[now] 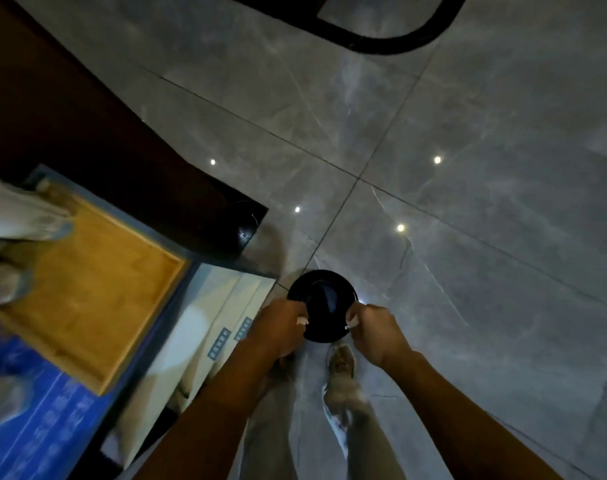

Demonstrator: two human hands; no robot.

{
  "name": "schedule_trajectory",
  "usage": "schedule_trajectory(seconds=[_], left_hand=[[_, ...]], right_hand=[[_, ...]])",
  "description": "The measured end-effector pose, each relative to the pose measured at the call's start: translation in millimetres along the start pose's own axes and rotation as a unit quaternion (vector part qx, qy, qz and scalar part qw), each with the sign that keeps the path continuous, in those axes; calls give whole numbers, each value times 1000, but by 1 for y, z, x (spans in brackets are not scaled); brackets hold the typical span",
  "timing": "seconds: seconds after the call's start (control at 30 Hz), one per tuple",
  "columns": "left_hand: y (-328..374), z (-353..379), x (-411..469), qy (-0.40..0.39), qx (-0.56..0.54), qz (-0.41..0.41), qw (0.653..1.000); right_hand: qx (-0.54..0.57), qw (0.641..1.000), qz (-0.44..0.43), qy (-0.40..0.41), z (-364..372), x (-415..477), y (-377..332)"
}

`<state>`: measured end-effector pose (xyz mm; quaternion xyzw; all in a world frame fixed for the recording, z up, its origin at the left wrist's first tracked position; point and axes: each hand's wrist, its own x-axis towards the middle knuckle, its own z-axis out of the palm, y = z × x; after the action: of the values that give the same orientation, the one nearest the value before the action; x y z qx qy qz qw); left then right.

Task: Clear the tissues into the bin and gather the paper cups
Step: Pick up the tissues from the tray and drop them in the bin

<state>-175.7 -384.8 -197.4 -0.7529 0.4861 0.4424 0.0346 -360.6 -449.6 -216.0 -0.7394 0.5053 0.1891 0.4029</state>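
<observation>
A round black bin [324, 299] is seen from above, just over the grey floor in front of my feet. My left hand [279, 329] is shut on its left rim and my right hand [376, 332] on its right rim. Small white bits show at the fingertips of both hands; I cannot tell whether they are tissue. The bin's inside is too dark to read. At the far left edge, blurred pale paper cups [21, 211] [2, 284] [0, 403] stand on and beside a wooden tray [97, 292] on a blue table mat [42, 427].
A dark brown piece of furniture [87, 126] runs along the upper left. A pale printed box [205, 327] sits under the table edge, left of my arm. Grey tiled floor [468, 202] stretches to the right. A black curved frame [392, 41] lies at the top.
</observation>
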Motion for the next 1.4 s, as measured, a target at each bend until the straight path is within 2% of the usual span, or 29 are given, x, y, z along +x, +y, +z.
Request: schedule_trajectory(seconds=[0.27, 0.43, 0.57, 0.8, 0.9, 1.03, 1.13, 1.4], left_hand=[[-66, 104, 133, -78, 37, -10, 996], [-98, 177, 226, -148, 120, 2, 982], [-128, 226, 292, -170, 144, 12, 975], [-162, 287, 370, -245, 175, -29, 953], [-166, 299, 384, -243, 176, -30, 953], [-168, 302, 391, -244, 175, -31, 953], [-167, 297, 387, -243, 187, -30, 951], [-137, 233, 327, -229, 169, -14, 959]], right_hand=[[38, 997, 60, -24, 113, 125, 47], [42, 994, 93, -24, 191, 212, 84], [34, 992, 112, -39, 246, 274, 110], [52, 981, 158, -98, 311, 346, 138], [54, 981, 167, -77, 324, 356, 147], [80, 969, 206, -107, 326, 364, 152], [82, 969, 215, -95, 318, 358, 151], [81, 974, 196, -84, 263, 293, 121]])
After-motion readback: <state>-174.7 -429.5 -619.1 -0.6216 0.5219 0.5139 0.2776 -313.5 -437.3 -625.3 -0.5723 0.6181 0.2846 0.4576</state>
